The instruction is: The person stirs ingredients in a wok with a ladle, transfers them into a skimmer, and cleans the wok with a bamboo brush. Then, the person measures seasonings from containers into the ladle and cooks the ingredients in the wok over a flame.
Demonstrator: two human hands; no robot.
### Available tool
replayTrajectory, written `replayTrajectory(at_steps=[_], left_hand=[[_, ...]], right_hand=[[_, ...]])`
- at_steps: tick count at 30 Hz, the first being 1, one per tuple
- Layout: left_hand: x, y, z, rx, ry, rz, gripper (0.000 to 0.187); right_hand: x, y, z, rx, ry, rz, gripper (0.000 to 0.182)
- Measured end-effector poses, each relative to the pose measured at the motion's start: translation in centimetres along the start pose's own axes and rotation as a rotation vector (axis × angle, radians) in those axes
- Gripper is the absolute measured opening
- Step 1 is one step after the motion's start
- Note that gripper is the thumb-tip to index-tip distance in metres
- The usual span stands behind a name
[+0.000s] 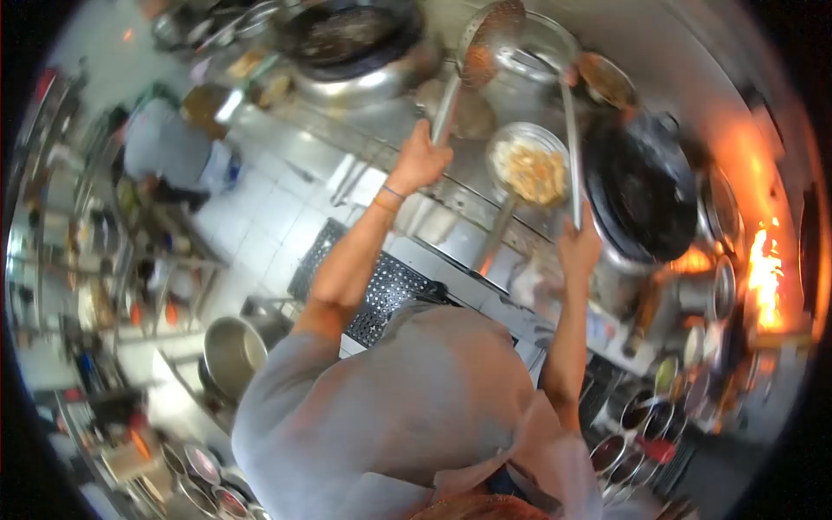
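Steel gleamed across the cooking line as a person in a grey shirt worked with both arms raised over the counter. The left hand was closed around the long handle of a perforated skimmer, whose round bowl was lifted toward the far side, above a steel bowl. The right hand was wrapped around the handle of a ladle, the shaft running up and away from the person toward that same bowl. Between the two hands, a strainer holding pale yellow fried food stood over the counter, its handle slanting down toward the near side. Just right of the ladle sat a large black wok, dark inside. Open flames burned at the far right edge of the scene. A second wok rested on a burner at the far left of the line. Small bowls of seasoning clustered near the person's right elbow, and a large steel pot stood on the floor at near left. A co-worker in grey stood at far left on the white tiled floor.
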State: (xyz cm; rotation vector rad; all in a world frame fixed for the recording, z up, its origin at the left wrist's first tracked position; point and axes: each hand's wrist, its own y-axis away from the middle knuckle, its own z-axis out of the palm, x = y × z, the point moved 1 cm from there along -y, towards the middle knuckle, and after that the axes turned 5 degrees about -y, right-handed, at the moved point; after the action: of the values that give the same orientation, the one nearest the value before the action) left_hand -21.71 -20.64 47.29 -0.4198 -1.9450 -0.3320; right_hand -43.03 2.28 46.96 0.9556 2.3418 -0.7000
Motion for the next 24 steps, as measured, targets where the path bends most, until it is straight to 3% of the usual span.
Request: replayTrajectory(at_steps=[1, 3, 4, 7, 8, 9, 10, 11, 12, 13, 14, 15, 16, 17, 19, 20, 21, 22, 23, 24], left_hand=[[-0.7, 0.5, -2.3, 0.055, -0.007, -0.022, 0.04], [-2.4, 1.8, -6.0, 0.051, 0.266, -0.047, 0.043], [-2.4, 2.7, -8.1, 0.11, 0.32, -0.021, 0.045], [-5.0, 3.4, -14.3, 0.325, 0.514, 0.0, 0.025], [-5.4, 2.8, -16.2, 0.484, 0.415, -0.072, 0.018], [-6.5, 2.4, -17.8, 0.599, 0.423, -0.002, 0.015], [-10.5, 0.4, -21.7, 0.466, -0.352, 0.019, 0.019], [-14.5, -1.6, -25.5, 0.456, -1.114, 0.112, 0.025], [-23.3, -4.8, -29.6, 0.572, -0.488, 0.471, 0.031], [-23.0, -6.0, -31.7, 0.519, 0.349, -0.077, 0.037], [-21.7, -7.0, -32.7, 0.57, 0.418, -0.177, 0.04], [-21.1, -7.9, -33.6, 0.582, 0.453, -0.283, 0.029], [-26.8, -10.4, -38.4, 0.245, 0.7, -0.129, 0.018], [-29.5, -13.3, -41.0, -0.467, 1.087, 0.044, 0.013], [-30.0, -14.2, -40.6, -0.126, 1.289, -0.088, 0.011], [-29.1, -14.4, -39.8, -0.151, 1.292, -0.094, 0.011], [-28.8, -14.6, -39.4, 0.041, 1.243, -0.12, 0.008], [-28.4, -14.8, -38.7, 0.231, 1.183, -0.147, 0.006], [-28.7, -15.3, -38.3, 0.209, 1.188, -0.158, 0.006], [-29.8, -16.2, -38.7, 0.264, 0.997, -0.084, 0.006]], right_hand=[[0.5, 0.6, 0.4, 0.008, -0.108, -0.024, 0.049], [2.8, 1.6, 1.2, 0.049, -0.351, -0.14, 0.048], [1.1, 2.4, 0.0, -0.023, -0.422, -0.033, 0.046], [2.0, 4.4, -0.4, -0.073, -0.555, 0.139, 0.044], [0.4, 5.1, -1.5, -0.159, -0.573, 0.329, 0.041], [-0.2, 6.0, -1.2, -0.116, -0.559, 0.362, 0.041], [-0.2, 6.5, -1.1, -0.146, -0.564, 0.409, 0.04], [0.3, 7.1, -1.3, -0.148, -0.563, 0.469, 0.039], [2.2, 8.4, -0.1, -0.077, -0.527, 0.352, 0.039], [3.9, 9.6, 0.8, -0.012, -0.475, 0.242, 0.039], [2.7, 9.8, 0.2, -0.029, -0.565, 0.295, 0.04], [1.3, 9.7, -0.2, -0.056, -0.671, 0.328, 0.04], [0.6, 10.0, -0.7, 0.016, -0.647, 0.359, 0.04], [-0.3, 10.2, -0.9, -0.039, -0.718, 0.394, 0.041], [-1.1, 10.4, -1.1, -0.079, -0.792, 0.431, 0.043], [-1.5, 10.5, -1.2, -0.146, -0.854, 0.491, 0.044], [-1.7, 10.5, -1.1, -0.217, -0.914, 0.549, 0.045], [-1.2, 10.8, 0.1, -0.153, -0.992, 0.525, 0.046], [-1.5, 10.9, 0.2, -0.132, -0.982, 0.534, 0.046], [-1.7, 11.0, 0.1, -0.137, -1.03, 0.553, 0.046]])
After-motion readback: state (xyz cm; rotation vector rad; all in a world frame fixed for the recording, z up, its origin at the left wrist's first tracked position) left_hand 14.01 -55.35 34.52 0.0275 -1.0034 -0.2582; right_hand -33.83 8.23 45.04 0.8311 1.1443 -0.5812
